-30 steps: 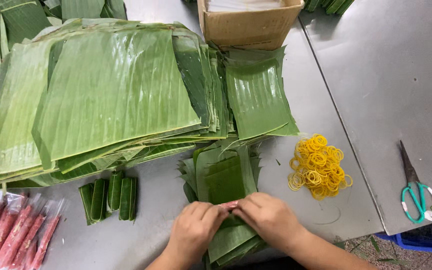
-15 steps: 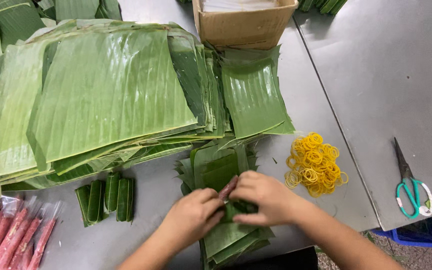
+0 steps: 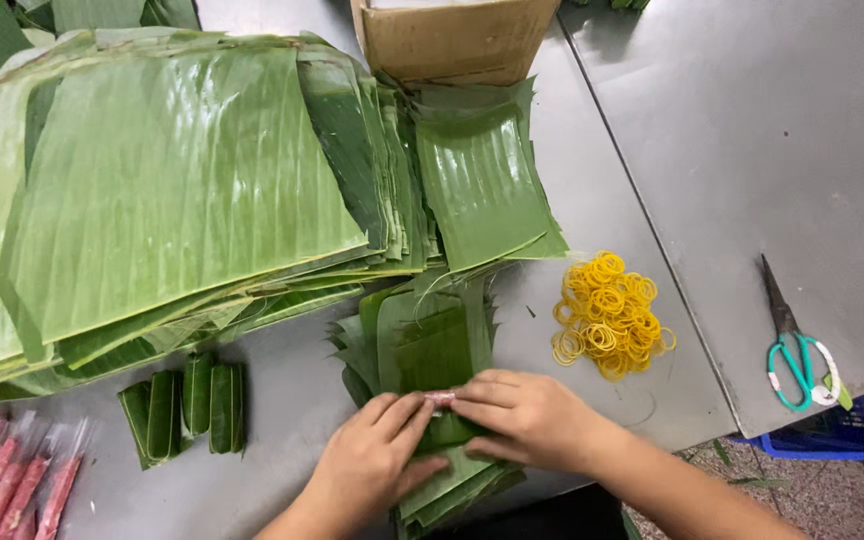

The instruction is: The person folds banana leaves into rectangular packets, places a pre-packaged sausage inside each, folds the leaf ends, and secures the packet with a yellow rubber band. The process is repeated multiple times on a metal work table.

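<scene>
My left hand [image 3: 372, 462] and my right hand [image 3: 520, 418] meet over a small stack of cut banana leaf pieces [image 3: 422, 345] at the table's near edge. Between their fingertips lies a small pink sausage piece [image 3: 440, 399], pressed onto the top leaf. Both hands pinch the leaf and the pink piece together. Most of the pink piece is hidden by fingers.
A big pile of banana leaves [image 3: 172, 190] fills the left. Several wrapped green rolls [image 3: 187, 405] lie beside pink packed sausages [image 3: 7, 485]. Yellow rubber bands [image 3: 610, 315] lie to the right, green-handled scissors [image 3: 792, 345] farther right, a cardboard box [image 3: 457, 40] behind.
Both hands have shifted slightly on the small leaf stack, and the pink piece now shows between the fingertips. The view has tilted a little.
</scene>
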